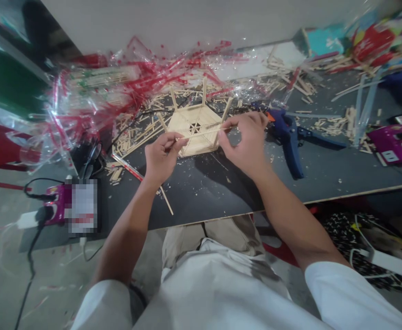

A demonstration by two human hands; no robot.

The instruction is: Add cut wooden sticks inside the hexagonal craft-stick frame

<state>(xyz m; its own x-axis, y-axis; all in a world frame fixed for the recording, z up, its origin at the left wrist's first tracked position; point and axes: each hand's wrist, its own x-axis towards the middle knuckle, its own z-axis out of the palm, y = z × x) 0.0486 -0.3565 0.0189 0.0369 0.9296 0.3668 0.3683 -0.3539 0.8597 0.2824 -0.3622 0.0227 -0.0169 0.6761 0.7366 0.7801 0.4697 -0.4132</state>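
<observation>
My left hand (162, 153) and my right hand (245, 140) pinch the two ends of a thin wooden stick (204, 132). They hold it level over the near side of a hexagonal wooden frame (187, 117). This pale piece is built of sticks laid side by side, with a small spoked opening in the middle. Short posts stand up from its corners. A blue glue gun (290, 142) lies just right of my right hand. Below my left hand a pencil-like red and white rod (128, 167) and a loose stick (167, 200) rest on the dark tabletop.
Clear plastic wrappers with red edges (142, 78) heap along the back left. Cut stick pieces (135, 133) are scattered around. Translucent glue sticks (369, 103) lie at right. Purple power adapters (393, 144) with cables sit at both sides. The table's front edge (221, 216) runs close to my lap.
</observation>
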